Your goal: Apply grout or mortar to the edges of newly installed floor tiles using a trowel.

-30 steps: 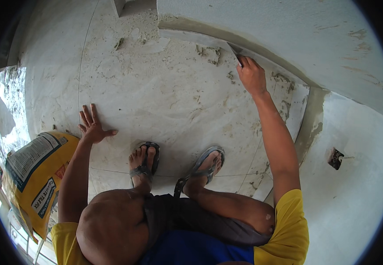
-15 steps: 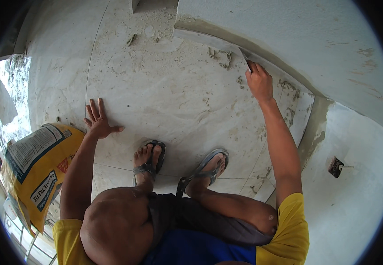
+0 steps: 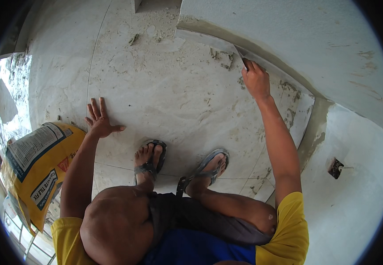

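I squat in sandals on a pale tiled floor (image 3: 178, 110) smeared with bits of mortar. My left hand (image 3: 101, 121) lies on the tile with fingers spread, holding nothing. My right hand (image 3: 255, 81) grips a flat scraper (image 3: 241, 55), mostly hidden by my fingers, its thin blade against the narrow tile strip (image 3: 204, 38) along the wall's foot. A crumbly clump of mortar (image 3: 220, 56) lies just left of the blade.
A yellow bag (image 3: 46, 163) slumps by my left arm. A pale wall (image 3: 288, 31) runs across the upper right. Another wall (image 3: 350, 190) at right has a small box recess (image 3: 336, 168). A bright glossy patch (image 3: 15, 88) is at far left.
The view has shifted, so the scene sits a little further right and higher. My right hand has edged left along the tile strip with the scraper. My left hand remains spread on the floor.
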Available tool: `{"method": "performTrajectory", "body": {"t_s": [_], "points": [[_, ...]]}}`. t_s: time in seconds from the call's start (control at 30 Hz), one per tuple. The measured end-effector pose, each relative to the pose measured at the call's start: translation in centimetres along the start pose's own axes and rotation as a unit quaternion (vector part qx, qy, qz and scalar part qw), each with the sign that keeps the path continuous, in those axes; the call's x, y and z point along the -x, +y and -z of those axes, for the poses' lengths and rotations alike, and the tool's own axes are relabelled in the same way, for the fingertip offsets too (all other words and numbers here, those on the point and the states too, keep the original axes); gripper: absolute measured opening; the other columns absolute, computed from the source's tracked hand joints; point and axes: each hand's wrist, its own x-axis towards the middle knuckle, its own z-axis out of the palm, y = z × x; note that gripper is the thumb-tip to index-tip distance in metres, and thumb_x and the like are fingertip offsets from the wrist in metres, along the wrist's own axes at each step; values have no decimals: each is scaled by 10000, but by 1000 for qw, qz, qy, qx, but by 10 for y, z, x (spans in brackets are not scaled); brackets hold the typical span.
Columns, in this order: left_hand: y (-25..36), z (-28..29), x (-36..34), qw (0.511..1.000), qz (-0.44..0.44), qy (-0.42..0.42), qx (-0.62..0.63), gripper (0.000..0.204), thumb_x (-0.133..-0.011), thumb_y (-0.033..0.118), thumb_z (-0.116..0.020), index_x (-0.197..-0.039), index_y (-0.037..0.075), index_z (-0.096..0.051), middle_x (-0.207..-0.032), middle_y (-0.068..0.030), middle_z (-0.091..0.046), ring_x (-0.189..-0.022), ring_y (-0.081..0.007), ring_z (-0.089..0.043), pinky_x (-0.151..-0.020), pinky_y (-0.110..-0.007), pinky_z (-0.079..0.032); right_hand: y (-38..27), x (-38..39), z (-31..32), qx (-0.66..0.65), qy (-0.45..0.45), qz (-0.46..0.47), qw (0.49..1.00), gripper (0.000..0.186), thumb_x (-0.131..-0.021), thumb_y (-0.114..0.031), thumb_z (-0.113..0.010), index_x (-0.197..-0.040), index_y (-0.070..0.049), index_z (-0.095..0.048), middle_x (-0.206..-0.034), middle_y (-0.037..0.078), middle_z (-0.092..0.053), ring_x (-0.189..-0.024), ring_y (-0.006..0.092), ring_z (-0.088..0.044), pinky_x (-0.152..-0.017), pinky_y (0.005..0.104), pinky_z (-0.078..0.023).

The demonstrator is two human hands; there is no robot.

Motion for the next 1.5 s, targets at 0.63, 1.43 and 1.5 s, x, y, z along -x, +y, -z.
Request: {"method": "performTrajectory", "body": {"t_s": [0.63,1.43,1.5], "points": [[1,1,1,1000,2,0,0,1508,-535,595,-860,-1481,182,240,-1512,-187,332,-1396,-413,281,-1059,-707,-4,-3,-4,-4,-37,27,13,999,278,-802,-131,-669,-1067,-66,-615,-968,104,-642,-840,301,-659,-706,390,-558],[-3,-4,0,1000,1,7,0,1511,-531,602,-858,-1481,179,238,-1510,-197,331,-1393,-408,292,-1058,-707,8,-16,-15,-4,-17,10,35,999,306,-785,-139,-690,-1067,-51,-610,-937,97,-642,-851,290,-663,-723,376,-560],[-2,-2,1,1000,2,1,4,1508,-534,603,-857,-1481,178,237,-1507,-197,336,-1391,-409,295,-1060,-705,7,-6,-5,-2,-16,13,29,999,302,-785,-138,-690,-1063,-51,-610,-928,96,-641,-843,289,-663,-720,376,-560]]}}
